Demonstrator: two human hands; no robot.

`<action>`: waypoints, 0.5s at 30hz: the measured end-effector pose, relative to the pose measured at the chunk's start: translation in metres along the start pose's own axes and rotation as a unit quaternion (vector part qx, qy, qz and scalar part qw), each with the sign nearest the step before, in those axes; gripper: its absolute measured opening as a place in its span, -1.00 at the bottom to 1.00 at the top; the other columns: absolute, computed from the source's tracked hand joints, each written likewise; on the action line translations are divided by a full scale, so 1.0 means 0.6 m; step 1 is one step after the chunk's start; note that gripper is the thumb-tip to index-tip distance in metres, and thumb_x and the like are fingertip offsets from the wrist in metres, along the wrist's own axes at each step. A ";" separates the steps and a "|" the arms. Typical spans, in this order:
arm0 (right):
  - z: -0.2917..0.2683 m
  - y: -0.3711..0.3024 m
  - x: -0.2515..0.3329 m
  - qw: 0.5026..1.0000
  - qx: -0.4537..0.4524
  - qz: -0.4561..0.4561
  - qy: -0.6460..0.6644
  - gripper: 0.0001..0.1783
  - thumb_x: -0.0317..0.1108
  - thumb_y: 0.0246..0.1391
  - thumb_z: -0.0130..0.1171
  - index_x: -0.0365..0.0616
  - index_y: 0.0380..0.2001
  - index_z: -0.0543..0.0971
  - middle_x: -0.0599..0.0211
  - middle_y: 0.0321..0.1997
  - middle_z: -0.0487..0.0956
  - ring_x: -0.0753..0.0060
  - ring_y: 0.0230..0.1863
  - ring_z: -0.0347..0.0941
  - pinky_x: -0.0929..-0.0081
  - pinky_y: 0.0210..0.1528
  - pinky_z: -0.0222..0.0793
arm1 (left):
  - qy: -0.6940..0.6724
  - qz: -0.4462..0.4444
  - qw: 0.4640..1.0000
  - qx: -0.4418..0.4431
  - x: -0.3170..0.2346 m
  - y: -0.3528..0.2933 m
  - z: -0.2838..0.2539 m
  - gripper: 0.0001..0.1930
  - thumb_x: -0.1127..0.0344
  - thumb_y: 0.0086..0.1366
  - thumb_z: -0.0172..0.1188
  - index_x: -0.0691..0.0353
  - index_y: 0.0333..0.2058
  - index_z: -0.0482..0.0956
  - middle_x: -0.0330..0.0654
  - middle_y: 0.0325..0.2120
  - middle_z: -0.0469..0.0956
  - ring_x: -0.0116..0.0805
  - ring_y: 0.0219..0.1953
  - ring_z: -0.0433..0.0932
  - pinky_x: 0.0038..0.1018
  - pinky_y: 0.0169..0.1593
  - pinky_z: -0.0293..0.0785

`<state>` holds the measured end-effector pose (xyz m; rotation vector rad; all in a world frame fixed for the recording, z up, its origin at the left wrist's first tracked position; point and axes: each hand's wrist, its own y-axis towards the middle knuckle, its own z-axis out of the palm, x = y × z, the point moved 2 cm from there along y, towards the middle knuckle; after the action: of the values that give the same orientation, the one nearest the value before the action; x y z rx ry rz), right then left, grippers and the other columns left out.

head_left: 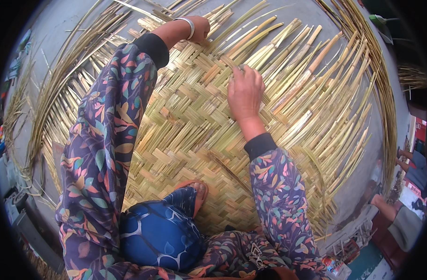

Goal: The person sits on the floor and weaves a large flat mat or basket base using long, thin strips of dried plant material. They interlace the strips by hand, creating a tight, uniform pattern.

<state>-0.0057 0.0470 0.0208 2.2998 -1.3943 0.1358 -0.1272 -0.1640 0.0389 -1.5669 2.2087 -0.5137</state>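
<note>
A large woven mat (185, 100) of flat yellow-green reed strips lies under me, in a diagonal twill pattern. Loose strip ends (311, 77) fan out past its far and right edges. My left hand (200, 29), with a silver bangle at the wrist, reaches to the far edge and is closed around reed strips; its fingertips are mostly hidden. Closer to me and further right, my right hand (247, 91) rests on the weave, its curled fingers closed on a reed strip (228, 61) where weave and loose ends meet.
My bare foot (200, 196) and blue-clad knee (162, 235) are on the mat. Long bundled stalks (384, 88) curve along the right, and more stalks (59, 88) lie at the left on the grey floor (295, 11). Other people's legs (386, 207) are at the right edge.
</note>
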 end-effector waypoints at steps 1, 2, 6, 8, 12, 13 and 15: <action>0.006 0.007 -0.004 1.000 0.012 0.020 0.006 -0.67 -0.36 -0.06 0.12 -0.09 -0.15 0.51 0.19 -0.04 0.41 0.12 0.04 0.26 0.19 0.11 0.12 | 0.004 0.013 1.000 -0.003 -0.001 0.004 -0.001 -0.55 -0.05 0.08 0.11 0.32 -0.46 0.62 0.03 -0.47 0.56 -0.02 -0.40 0.53 -0.25 -0.26 0.45; 0.012 0.012 -0.007 0.999 0.025 0.040 0.012 -0.69 -0.36 -0.07 0.12 -0.07 -0.18 0.53 0.22 -0.06 0.42 0.13 0.03 0.27 0.19 0.09 0.13 | 0.004 0.008 1.000 -0.009 -0.002 0.006 0.001 -0.57 -0.03 0.08 0.11 0.31 -0.44 0.62 0.02 -0.46 0.57 -0.02 -0.39 0.53 -0.25 -0.26 0.45; 0.027 0.022 -0.020 0.993 0.049 0.092 0.062 -0.75 -0.38 -0.10 0.11 0.04 -0.28 0.60 0.32 -0.10 0.45 0.21 0.02 0.28 0.22 0.06 0.14 | -0.007 -0.024 0.999 -0.033 -0.006 0.000 0.006 -0.65 0.04 0.09 0.13 0.24 -0.42 0.62 -0.03 -0.42 0.58 -0.06 -0.34 0.54 -0.26 -0.25 0.44; 0.028 0.023 -0.025 0.990 0.067 0.102 0.069 -0.77 -0.37 -0.10 0.11 0.08 -0.30 0.61 0.35 -0.09 0.45 0.22 0.02 0.28 0.22 0.08 0.12 | -0.027 -0.032 0.998 -0.047 -0.005 -0.005 0.004 -0.69 0.07 0.08 0.14 0.22 -0.44 0.62 -0.06 -0.41 0.58 -0.09 -0.33 0.54 -0.27 -0.25 0.44; 0.025 0.026 -0.021 0.986 0.115 0.104 0.065 -0.80 -0.38 -0.10 0.10 0.11 -0.35 0.61 0.40 -0.10 0.45 0.24 0.02 0.27 0.22 0.11 0.07 | -0.063 -0.038 0.996 -0.049 -0.004 -0.009 -0.007 -0.77 0.14 -0.02 0.24 0.17 -0.45 0.61 -0.13 -0.43 0.59 -0.14 -0.33 0.55 -0.32 -0.28 0.45; 0.024 0.025 -0.017 0.986 0.115 0.101 0.058 -0.80 -0.38 -0.11 0.10 0.12 -0.36 0.60 0.41 -0.10 0.45 0.25 0.02 0.27 0.22 0.12 0.06 | -0.069 -0.041 0.996 -0.043 -0.006 -0.009 -0.010 -0.77 0.17 -0.06 0.29 0.15 -0.44 0.61 -0.15 -0.44 0.59 -0.15 -0.33 0.55 -0.33 -0.28 0.45; 0.025 0.024 -0.012 0.988 0.113 0.096 0.044 -0.81 -0.38 -0.11 0.10 0.13 -0.36 0.59 0.43 -0.10 0.44 0.26 0.03 0.26 0.22 0.13 0.04 | -0.073 -0.014 0.996 -0.045 0.000 -0.006 -0.006 -0.73 0.10 0.00 0.22 0.22 -0.49 0.59 -0.10 -0.51 0.57 -0.13 -0.40 0.53 -0.31 -0.31 0.44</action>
<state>-0.0234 0.0409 0.0100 2.2989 -1.6235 0.4729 -0.1260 -0.1646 0.0440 -1.6274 2.1289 -0.3010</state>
